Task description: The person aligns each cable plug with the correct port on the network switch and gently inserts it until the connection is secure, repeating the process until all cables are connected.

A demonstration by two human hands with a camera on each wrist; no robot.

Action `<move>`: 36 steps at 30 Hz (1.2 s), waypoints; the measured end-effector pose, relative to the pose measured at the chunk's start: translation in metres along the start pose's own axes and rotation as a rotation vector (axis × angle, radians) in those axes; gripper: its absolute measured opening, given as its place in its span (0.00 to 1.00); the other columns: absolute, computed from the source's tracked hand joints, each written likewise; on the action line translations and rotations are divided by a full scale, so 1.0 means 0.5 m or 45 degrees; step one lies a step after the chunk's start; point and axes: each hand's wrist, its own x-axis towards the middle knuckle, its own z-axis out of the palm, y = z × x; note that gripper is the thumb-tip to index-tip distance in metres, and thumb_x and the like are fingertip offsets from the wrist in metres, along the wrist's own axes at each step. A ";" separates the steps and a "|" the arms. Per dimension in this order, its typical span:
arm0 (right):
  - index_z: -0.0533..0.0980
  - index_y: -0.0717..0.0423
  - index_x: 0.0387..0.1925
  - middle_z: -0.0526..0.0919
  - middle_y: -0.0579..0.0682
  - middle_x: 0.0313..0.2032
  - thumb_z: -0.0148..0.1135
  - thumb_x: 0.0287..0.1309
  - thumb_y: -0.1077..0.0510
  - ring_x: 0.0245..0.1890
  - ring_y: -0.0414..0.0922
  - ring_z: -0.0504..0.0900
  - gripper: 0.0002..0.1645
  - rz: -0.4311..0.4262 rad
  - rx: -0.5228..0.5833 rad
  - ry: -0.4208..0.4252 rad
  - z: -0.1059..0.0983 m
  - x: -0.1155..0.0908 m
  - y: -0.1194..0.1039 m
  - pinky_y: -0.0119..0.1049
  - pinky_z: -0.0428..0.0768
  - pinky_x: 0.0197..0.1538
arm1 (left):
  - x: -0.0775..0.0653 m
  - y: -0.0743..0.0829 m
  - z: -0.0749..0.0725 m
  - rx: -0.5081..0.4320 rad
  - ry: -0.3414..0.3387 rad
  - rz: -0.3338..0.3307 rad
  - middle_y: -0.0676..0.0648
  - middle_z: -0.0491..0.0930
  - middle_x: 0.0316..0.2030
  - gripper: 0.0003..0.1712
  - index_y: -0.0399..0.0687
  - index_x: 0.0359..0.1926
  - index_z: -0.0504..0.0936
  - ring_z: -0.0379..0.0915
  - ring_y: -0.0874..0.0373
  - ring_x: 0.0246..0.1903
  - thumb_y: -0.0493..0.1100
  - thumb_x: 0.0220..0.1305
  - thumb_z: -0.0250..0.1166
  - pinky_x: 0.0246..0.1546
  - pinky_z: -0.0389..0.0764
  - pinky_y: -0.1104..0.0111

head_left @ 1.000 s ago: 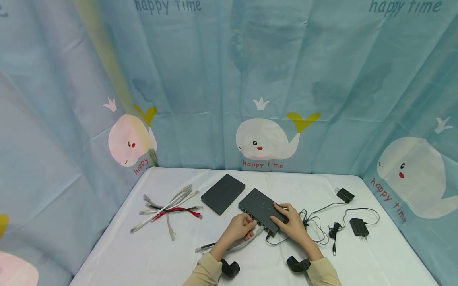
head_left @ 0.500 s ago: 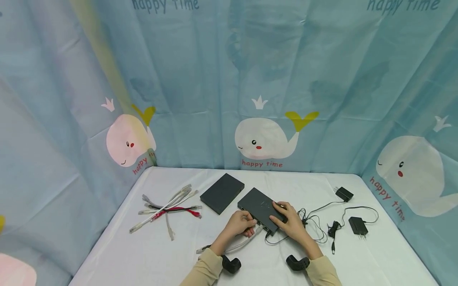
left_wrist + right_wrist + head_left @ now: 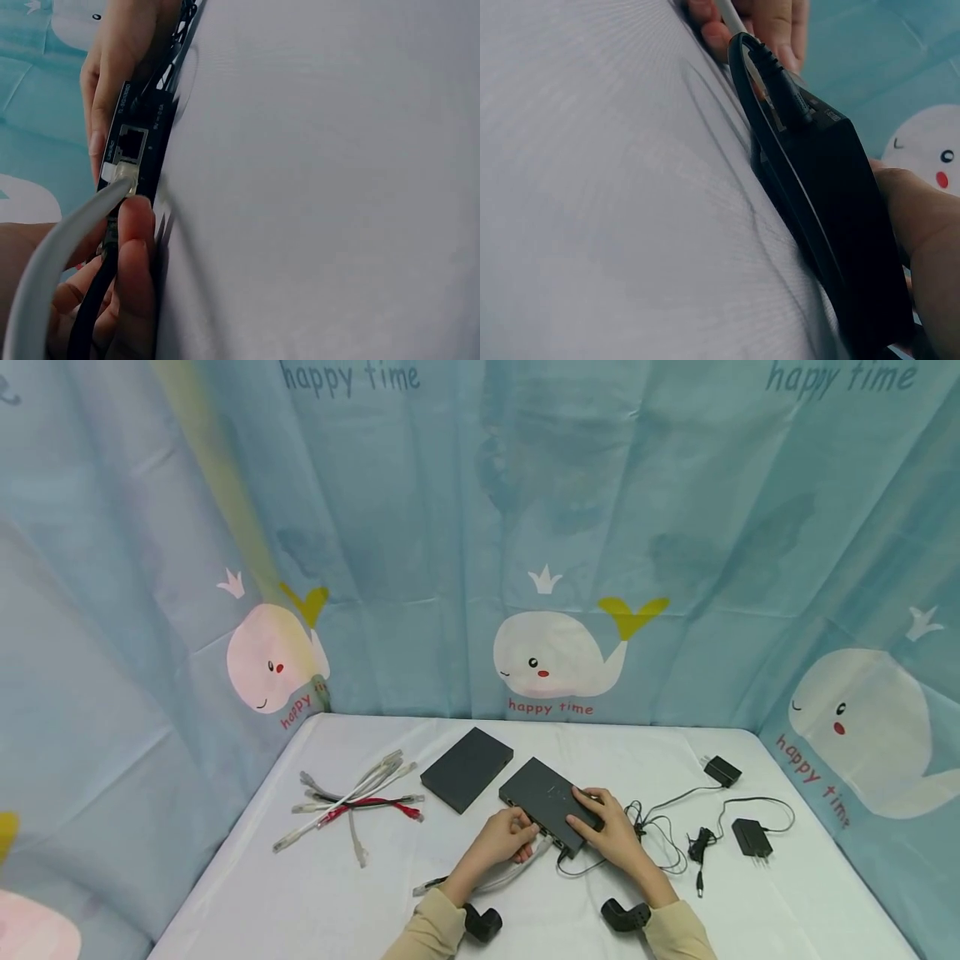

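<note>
Left hand (image 3: 505, 838): curled; you seem to pinch the black cable (image 3: 93, 300).
Right hand (image 3: 613, 828): you grip the box (image 3: 543, 795) on the desk (image 3: 300, 910).
Cable step: likely plugging into the box; next needs a straight push.

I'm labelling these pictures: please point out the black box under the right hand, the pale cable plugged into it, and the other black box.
Held black box (image 3: 546, 797): head view, on its top face.
Pale cable (image 3: 52, 262): left wrist view, on its curved length.
Other black box (image 3: 467, 770): head view, on its top face.
</note>
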 end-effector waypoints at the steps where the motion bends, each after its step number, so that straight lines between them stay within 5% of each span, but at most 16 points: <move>1: 0.71 0.51 0.60 0.71 0.55 0.54 0.66 0.53 0.48 0.53 0.53 0.71 0.32 0.000 0.002 0.002 0.000 0.000 0.000 0.53 0.71 0.51 | 0.000 0.000 -0.001 0.004 -0.006 -0.010 0.48 0.79 0.15 0.09 0.40 0.34 0.74 0.71 0.65 0.11 0.42 0.65 0.59 0.13 0.76 0.73; 15: 0.72 0.52 0.59 0.72 0.55 0.53 0.68 0.51 0.50 0.51 0.54 0.73 0.32 -0.058 -0.046 0.058 0.006 0.000 0.002 0.53 0.72 0.49 | -0.016 0.004 -0.014 0.016 -0.025 -0.047 0.42 0.79 0.16 0.12 0.39 0.39 0.76 0.71 0.62 0.10 0.45 0.65 0.59 0.13 0.76 0.69; 36: 0.72 0.51 0.59 0.72 0.55 0.53 0.67 0.52 0.49 0.52 0.54 0.72 0.32 -0.029 -0.016 0.042 0.004 -0.002 0.008 0.53 0.71 0.50 | -0.046 0.000 -0.051 0.163 0.010 0.022 0.44 0.79 0.16 0.08 0.41 0.36 0.77 0.76 0.53 0.13 0.43 0.64 0.59 0.14 0.75 0.70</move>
